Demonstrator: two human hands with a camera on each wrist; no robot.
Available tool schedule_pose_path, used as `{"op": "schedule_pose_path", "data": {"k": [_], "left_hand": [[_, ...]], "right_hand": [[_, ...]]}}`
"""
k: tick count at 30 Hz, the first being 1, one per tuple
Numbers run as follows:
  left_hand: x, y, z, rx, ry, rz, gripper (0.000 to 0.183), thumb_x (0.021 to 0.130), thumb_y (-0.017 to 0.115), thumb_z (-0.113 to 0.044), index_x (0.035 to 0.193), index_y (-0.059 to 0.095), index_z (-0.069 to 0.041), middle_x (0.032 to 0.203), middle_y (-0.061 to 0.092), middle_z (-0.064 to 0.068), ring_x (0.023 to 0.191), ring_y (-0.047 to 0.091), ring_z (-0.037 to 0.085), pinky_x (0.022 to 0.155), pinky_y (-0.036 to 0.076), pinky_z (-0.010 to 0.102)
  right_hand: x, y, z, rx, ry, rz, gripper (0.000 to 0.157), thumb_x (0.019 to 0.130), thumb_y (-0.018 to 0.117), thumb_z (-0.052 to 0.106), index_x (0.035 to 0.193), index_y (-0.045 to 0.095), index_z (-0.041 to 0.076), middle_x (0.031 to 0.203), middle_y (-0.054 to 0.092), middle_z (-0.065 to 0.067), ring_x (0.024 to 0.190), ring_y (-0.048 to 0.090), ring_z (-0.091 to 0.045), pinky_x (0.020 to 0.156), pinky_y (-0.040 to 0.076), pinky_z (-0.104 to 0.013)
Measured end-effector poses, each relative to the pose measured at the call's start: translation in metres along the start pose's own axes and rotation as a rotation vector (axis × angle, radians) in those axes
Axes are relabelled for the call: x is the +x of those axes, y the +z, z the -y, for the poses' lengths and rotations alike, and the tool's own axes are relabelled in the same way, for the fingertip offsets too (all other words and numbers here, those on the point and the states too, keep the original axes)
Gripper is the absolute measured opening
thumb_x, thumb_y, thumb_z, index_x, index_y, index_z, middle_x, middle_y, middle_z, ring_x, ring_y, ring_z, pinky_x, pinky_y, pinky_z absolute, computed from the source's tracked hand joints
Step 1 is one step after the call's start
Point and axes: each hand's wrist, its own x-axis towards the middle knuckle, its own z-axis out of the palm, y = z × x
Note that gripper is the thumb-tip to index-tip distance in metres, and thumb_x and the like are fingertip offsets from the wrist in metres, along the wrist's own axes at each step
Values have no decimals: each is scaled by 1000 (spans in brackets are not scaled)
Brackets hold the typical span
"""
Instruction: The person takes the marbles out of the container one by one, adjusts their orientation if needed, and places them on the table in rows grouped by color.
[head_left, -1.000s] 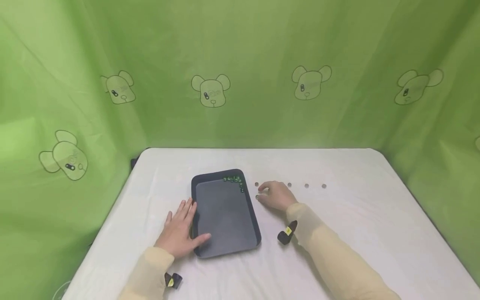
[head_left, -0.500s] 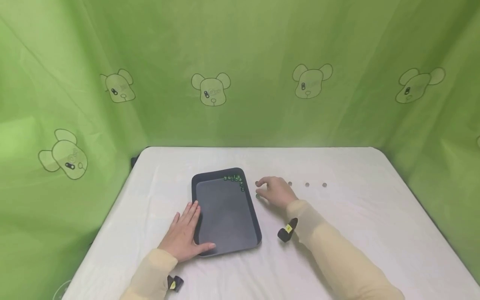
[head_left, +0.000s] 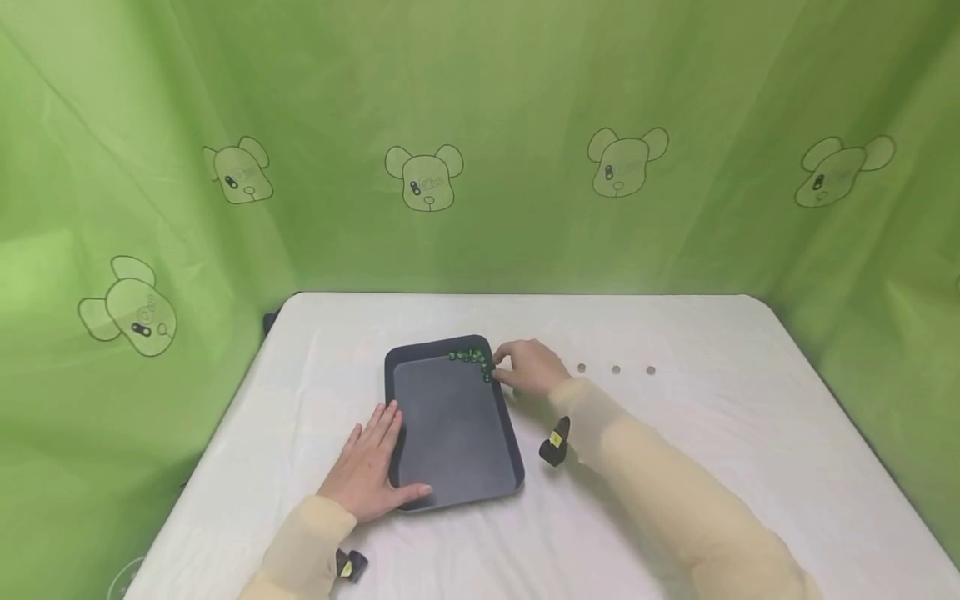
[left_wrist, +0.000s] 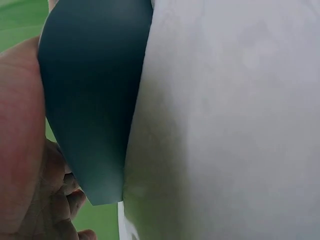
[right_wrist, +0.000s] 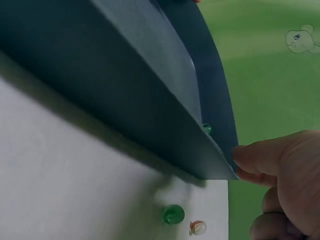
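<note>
A dark grey baking tray (head_left: 450, 442) lies on the white-covered table, several green marbles (head_left: 477, 356) gathered in its far right corner. My left hand (head_left: 366, 475) rests on the tray's left side, fingers straight at the rim and thumb extended over the near left corner. At the far right rim is my right hand (head_left: 531, 367), thumb and forefinger close together. In the right wrist view its fingertips overlap the tray's corner; I cannot tell whether they hold a marble. Below them on the tablecloth sit a green marble (right_wrist: 173, 214) and a clear marble with orange inside (right_wrist: 198, 227).
Several small marbles are spaced in a row right of my right hand, among them a pale marble (head_left: 616, 369). A green curtain (head_left: 525, 242) with bear-head prints encloses the table's back and sides. Black straps with yellow labels sit at both wrists.
My right hand has moved left from the marbles beside the tray to its right rim. My left hand shifted slightly right and nearer me early on, then stayed against the tray.
</note>
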Motion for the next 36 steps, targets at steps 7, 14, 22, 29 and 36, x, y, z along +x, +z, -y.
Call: {"op": "schedule_pose_path", "data": {"k": [7,14,22,29,36], "left_hand": [[-1,-2,-1,8,-13,11,121,71,58,-81,151,21,1,160,12,13,147,9,27,117,15,52],[-1,-3,-1,-8,-16,15,118,73,59,-78,151,21,1,160,11,12,147,9,27,117,14,52],[-1,-1,-1,-5,-17,17,116,75,57,-78,151,21,1,160,12,12,147,10,27,117,16,49],[-2,4,0,-4,-19,0,114,75,59,-76,151,24,1,160,15,12,147,11,27,117,20,47],[-1,5,0,4,-15,-14,112,75,61,-75,150,26,1,159,17,12,146,13,28,116,21,47]], "right_hand": [[10,7,13,-64,13,61,21,86,72,30,103,72,19,103,70,-1,86,63,-19,76,53,-39],[15,7,29,-110,56,95,20,85,72,31,98,74,17,95,70,1,81,64,-19,74,54,-42],[18,11,31,-168,99,118,21,82,74,33,93,74,15,85,70,1,70,62,-17,68,55,-39],[17,18,27,-171,137,124,24,81,76,33,97,74,15,92,71,-1,77,64,-21,82,53,-54],[18,18,23,-161,149,116,23,80,77,31,99,74,18,98,71,-2,85,65,-26,86,45,-68]]}}
